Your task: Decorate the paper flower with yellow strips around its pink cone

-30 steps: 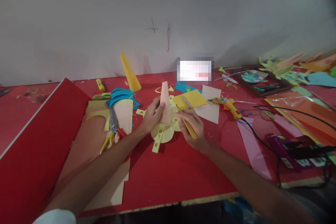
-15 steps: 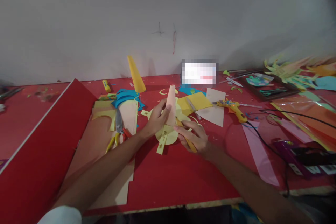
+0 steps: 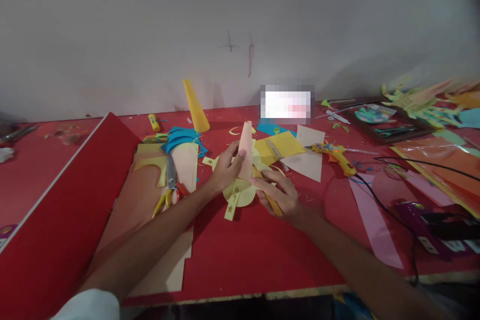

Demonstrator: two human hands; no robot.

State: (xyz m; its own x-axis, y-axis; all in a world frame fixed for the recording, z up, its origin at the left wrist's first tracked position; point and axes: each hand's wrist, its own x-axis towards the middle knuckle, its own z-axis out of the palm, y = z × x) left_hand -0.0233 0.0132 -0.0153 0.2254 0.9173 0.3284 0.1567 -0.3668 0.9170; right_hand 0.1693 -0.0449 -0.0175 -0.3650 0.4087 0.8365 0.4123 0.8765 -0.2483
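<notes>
My left hand [image 3: 227,167] is closed around a pale pink paper cone [image 3: 245,147], which stands narrow end up. Gripped in my right hand [image 3: 281,192] is a yellow craft knife [image 3: 273,204], its front end close to the cone's lower right side; the blade is too small to make out. Under both hands lies a pale yellow paper flower shape [image 3: 240,195] with strips sticking out. One strip [image 3: 230,207] carries gold markings and a star. Red-and-yellow-handled scissors [image 3: 171,175] rest to the left of my left forearm.
A yellow paper cone [image 3: 195,107] stands at the back. To the right are a yellow glue gun [image 3: 337,157] with a black cable [image 3: 382,210], a dark tray [image 3: 397,132] and a purple box [image 3: 420,220]. A red board [image 3: 71,190] slants up on the left.
The view has shifted very slightly. Both hands keep their hold on the cone and the craft knife, with hardly any movement; the knife's front end stays beside the cone.
</notes>
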